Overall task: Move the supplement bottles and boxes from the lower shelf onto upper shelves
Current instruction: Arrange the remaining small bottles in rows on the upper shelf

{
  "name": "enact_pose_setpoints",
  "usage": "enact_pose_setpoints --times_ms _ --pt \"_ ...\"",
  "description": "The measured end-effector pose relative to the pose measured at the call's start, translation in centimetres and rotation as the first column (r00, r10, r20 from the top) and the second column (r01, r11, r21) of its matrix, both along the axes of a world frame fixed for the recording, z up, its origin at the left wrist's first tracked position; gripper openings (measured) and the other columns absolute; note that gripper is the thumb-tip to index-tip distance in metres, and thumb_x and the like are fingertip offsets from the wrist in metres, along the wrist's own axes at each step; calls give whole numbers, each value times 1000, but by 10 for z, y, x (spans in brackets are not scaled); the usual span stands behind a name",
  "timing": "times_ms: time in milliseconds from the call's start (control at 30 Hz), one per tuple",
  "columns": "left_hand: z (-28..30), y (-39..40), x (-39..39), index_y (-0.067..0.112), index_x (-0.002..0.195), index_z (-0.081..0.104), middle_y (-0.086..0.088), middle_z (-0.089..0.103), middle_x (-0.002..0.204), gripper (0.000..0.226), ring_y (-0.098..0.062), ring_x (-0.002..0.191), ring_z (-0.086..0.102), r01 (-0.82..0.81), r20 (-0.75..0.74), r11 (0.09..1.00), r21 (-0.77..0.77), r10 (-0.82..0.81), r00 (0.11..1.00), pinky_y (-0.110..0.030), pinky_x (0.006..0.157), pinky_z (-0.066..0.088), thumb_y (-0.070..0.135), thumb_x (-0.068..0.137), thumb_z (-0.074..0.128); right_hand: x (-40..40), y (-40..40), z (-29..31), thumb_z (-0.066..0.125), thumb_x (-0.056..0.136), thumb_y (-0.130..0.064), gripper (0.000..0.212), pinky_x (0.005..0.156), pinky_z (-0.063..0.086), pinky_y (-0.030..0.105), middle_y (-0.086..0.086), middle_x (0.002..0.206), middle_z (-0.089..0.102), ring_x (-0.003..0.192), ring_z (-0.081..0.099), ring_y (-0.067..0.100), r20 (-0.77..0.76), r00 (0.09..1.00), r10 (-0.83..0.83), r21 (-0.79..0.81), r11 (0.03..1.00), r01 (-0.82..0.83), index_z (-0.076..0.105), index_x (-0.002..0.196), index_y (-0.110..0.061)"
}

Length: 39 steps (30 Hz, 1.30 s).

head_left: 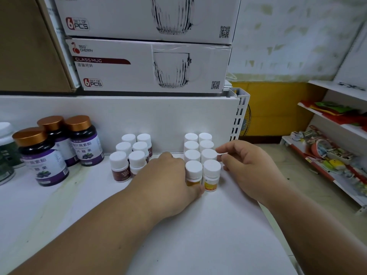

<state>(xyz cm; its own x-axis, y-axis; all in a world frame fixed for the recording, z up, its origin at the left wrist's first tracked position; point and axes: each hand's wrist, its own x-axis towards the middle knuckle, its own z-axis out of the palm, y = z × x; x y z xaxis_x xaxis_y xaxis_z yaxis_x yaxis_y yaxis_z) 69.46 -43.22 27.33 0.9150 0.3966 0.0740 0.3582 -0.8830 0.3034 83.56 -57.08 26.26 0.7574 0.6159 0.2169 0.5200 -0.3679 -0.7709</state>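
Observation:
Two rows of small white-capped bottles with yellow labels (212, 175) stand on the white shelf (178, 225), running back to its rear panel. My left hand (168, 179) lies along the left side of this group, its thumb touching the front of the front-left bottle (193, 171). My right hand (246, 167) hovers at the group's right side with curled fingers, and its thumb and forefinger pinch a small white strip (223, 154). A second cluster of white-capped bottles with dark red labels (120, 167) stands just left of my left hand.
Three dark bottles with copper lids and purple labels (43, 155) stand at the left, beside a green-labelled jar (6, 153). Glass mug boxes (151, 66) sit stacked on the shelf above. A slotted upright (239, 116) ends the shelf; another rack with packets (327, 155) stands right.

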Motion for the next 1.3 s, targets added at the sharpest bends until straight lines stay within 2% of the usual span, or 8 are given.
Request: enact_pose_setpoints --times_ms 133,267,467,767,1033,1133,1200,1300 --pt "1 1 -1 27 70 44 0 54 88 49 -19 77 54 15 -13 1000 -2 -15 1000 -33 62 42 75 63 35 -14 -12 1 65 85 -24 9 76 56 40 -10 88 69 73 65 17 6 997 71 73 995 -71 64 92 -30" --pt "10 -2 -7 26 70 44 5 54 81 40 -9 67 48 -41 23 997 70 40 999 -27 51 31 63 80 55 -27 -17 2 70 75 -27 17 65 53 33 -8 80 65 65 59 14 54 989 134 85 987 -138 59 88 -26" --pt "4 -3 -4 24 80 51 6 58 77 38 -14 73 56 -22 18 994 106 20 1000 -30 60 44 61 81 58 -36 -17 3 87 65 -31 37 61 50 21 -7 77 63 65 59 6 108 987 122 80 988 -131 56 85 -27" --pt "-3 -2 -1 24 82 54 6 62 81 41 -17 77 59 -30 69 992 126 22 997 -33 69 51 64 79 61 -36 -19 2 80 75 -16 28 69 53 25 -10 80 68 73 63 8 126 983 130 92 985 -142 62 93 -27" --pt "1 -3 -3 25 82 53 7 61 82 40 -16 78 59 -43 23 995 86 41 999 -32 70 51 64 78 62 -34 -18 -2 81 75 -24 30 72 56 31 -9 83 69 75 65 9 116 986 120 79 988 -129 60 97 -30" --pt "8 -6 -7 24 76 49 7 57 76 40 -14 73 55 -35 -20 995 95 37 999 -28 59 42 61 79 65 -36 -21 0 80 74 -33 32 73 57 33 -12 85 68 76 65 8 132 986 97 61 992 -106 58 97 -33" --pt "19 -10 -11 24 74 46 7 53 74 40 -15 71 52 -25 -66 994 109 32 997 -25 53 35 58 82 65 -39 -22 3 78 74 -34 31 72 55 29 -13 86 67 79 64 7 167 983 80 50 995 -90 58 97 -33" --pt "30 -10 -26 23 96 57 5 61 92 39 -15 85 59 8 -120 993 120 7 993 -27 70 48 60 84 62 -49 -26 12 74 76 -37 26 68 49 16 -15 86 63 83 59 3 280 959 40 15 999 -47 58 96 -32"
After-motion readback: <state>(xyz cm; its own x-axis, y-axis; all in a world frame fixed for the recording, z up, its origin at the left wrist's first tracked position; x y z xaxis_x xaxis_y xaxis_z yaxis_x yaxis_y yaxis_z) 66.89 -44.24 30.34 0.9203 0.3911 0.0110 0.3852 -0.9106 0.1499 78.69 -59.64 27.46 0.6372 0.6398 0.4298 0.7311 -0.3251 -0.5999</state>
